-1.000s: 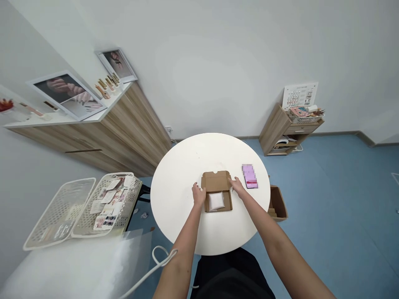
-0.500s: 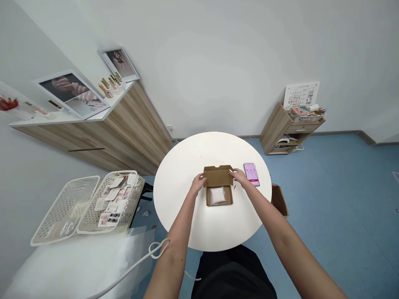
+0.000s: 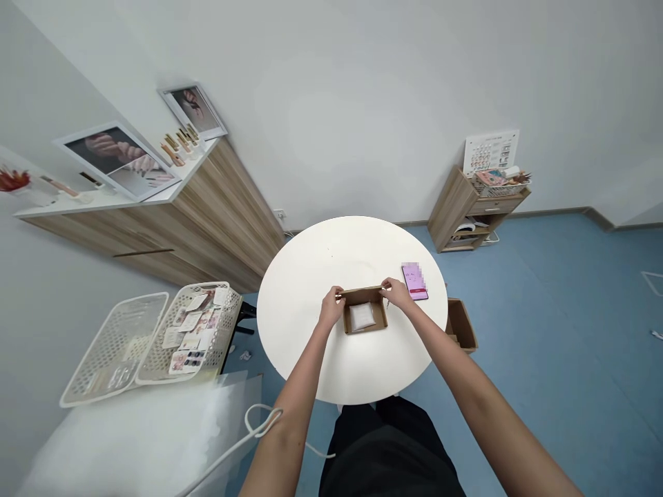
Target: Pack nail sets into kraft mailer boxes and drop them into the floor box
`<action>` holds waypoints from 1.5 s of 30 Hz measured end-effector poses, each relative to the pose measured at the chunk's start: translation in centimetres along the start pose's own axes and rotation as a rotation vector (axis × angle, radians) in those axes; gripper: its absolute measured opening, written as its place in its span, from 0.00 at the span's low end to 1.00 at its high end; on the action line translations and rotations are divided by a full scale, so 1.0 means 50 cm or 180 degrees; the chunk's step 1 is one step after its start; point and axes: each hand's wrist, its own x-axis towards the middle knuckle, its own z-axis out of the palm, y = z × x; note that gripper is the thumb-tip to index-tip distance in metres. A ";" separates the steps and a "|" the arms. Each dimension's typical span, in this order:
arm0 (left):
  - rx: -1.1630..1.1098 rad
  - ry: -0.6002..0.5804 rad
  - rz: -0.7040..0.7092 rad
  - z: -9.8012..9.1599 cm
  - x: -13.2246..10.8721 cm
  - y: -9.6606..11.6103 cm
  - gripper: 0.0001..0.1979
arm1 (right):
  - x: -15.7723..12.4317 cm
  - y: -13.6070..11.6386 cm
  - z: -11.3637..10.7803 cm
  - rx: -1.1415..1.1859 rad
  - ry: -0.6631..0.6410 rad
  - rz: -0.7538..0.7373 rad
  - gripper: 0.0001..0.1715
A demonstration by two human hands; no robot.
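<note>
A small brown cardboard box sits on the white round table, its lid tipped up at the back. Inside lies a white, flat packet. At the lid's left corner, my left hand pinches the cardboard. The opposite corner is between the fingers of my right hand. A phone with a pink screen rests on the table just right of my right hand.
Left stand white baskets with cards in one of them, and a wooden cabinet. An open cardboard carton is on the floor right of the table. A white cable loops by my left forearm.
Both hands have swung the box lid from lying back to a steeper, partly lowered angle over the box. The packet stays inside.
</note>
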 end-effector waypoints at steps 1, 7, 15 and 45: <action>0.0095 0.0027 0.0142 0.004 -0.011 -0.002 0.13 | -0.012 0.002 0.001 -0.0082 0.0003 -0.0062 0.12; 0.0359 0.0290 0.0649 0.035 -0.090 -0.045 0.17 | -0.095 0.021 0.018 -0.0546 0.0042 -0.0294 0.18; 0.0141 0.0626 0.0756 0.074 -0.173 -0.084 0.25 | -0.180 0.038 0.056 -0.0847 0.0196 -0.0236 0.32; 0.0632 0.0067 0.0694 0.135 -0.293 -0.214 0.34 | -0.252 0.274 0.205 -0.0795 0.0130 -0.1110 0.47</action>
